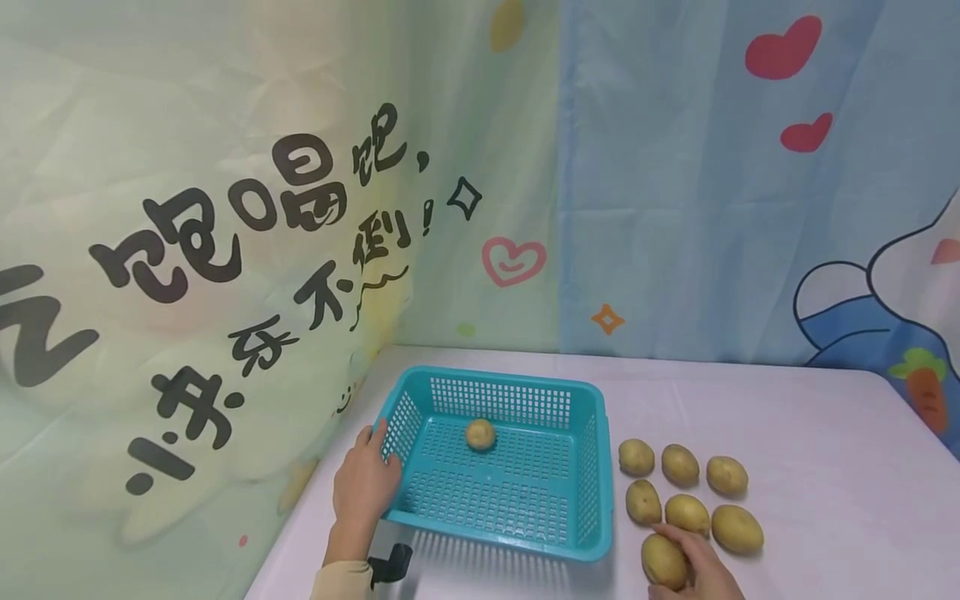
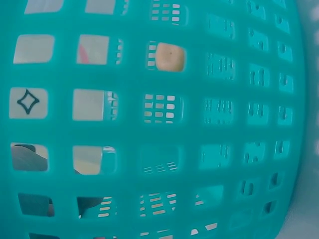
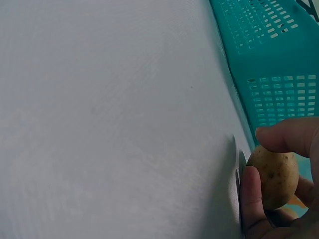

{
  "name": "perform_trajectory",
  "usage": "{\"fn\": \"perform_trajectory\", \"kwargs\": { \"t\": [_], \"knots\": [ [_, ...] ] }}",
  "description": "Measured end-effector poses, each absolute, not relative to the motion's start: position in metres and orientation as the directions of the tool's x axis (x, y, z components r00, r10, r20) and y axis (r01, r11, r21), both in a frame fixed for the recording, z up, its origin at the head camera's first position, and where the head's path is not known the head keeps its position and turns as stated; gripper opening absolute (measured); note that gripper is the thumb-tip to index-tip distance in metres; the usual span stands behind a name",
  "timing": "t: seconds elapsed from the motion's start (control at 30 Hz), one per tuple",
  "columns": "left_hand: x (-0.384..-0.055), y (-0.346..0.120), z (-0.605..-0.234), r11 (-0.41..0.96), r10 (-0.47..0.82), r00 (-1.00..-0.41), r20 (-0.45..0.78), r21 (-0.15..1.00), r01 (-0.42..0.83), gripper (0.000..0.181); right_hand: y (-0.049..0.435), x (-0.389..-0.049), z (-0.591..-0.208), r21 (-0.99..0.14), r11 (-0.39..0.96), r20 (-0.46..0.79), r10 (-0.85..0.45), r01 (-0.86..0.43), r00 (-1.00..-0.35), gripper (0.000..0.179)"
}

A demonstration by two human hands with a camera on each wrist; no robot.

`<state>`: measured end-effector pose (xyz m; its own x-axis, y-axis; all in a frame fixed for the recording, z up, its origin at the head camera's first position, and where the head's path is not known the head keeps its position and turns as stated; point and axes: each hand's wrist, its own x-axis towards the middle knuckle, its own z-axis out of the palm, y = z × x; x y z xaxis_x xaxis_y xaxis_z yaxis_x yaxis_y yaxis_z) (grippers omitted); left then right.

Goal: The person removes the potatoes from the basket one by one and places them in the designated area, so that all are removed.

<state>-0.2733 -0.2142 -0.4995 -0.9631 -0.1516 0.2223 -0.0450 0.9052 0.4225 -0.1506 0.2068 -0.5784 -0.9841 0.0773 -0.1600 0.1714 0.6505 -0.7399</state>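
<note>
A turquoise plastic basket (image 1: 491, 542) with slatted holes sits on the table, and one potato (image 1: 480, 434) lies inside it toward the back. My left hand (image 1: 367, 475) grips the basket's left rim. Up close, the left wrist view is filled by the basket's perforated side wall (image 2: 129, 130), the inner potato (image 2: 170, 57) showing through a hole. Right of the basket, my right hand (image 1: 697, 567) holds a potato (image 1: 663, 560) at the near end of a group. The right wrist view shows thumb and fingers around that potato (image 3: 273, 177).
Beside the basket's right wall lie several loose potatoes (image 1: 680, 465) in two rough rows, close to my right hand. A white cloth covers the table (image 1: 840, 467). Printed curtains (image 1: 675, 208) hang along the back and left edges.
</note>
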Motion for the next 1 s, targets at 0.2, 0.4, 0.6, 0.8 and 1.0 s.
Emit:
{"fn": "perform_trajectory", "kwargs": {
  "t": [0.2,0.4,0.6,0.8,1.0],
  "knots": [
    [-0.275,-0.214,-0.498,0.906,-0.148,-0.962,0.231,0.422,-0.038,0.058,0.206,-0.149,-0.578,-0.778,0.591,-0.189,0.102,0.212,-0.977,0.086],
    [-0.275,-0.213,-0.496,0.905,-0.154,-0.960,0.233,0.423,-0.042,0.058,0.209,-0.142,-0.576,-0.787,0.601,-0.110,0.093,0.144,-0.990,0.081],
    [-0.275,-0.213,-0.494,0.906,-0.148,-0.964,0.223,0.421,-0.042,0.058,0.215,-0.134,-0.571,-0.788,0.603,-0.055,0.128,0.122,-0.990,0.078],
    [-0.275,-0.214,-0.492,0.904,-0.149,-0.965,0.217,0.425,-0.044,0.058,0.211,-0.136,-0.543,-0.800,0.592,-0.036,0.107,0.093,-0.994,0.069],
    [-0.273,-0.215,-0.496,0.897,-0.151,-0.967,0.203,0.440,-0.048,0.058,0.180,-0.148,-0.504,-0.822,0.569,0.064,0.121,0.016,-0.991,0.051]
  ]
}}
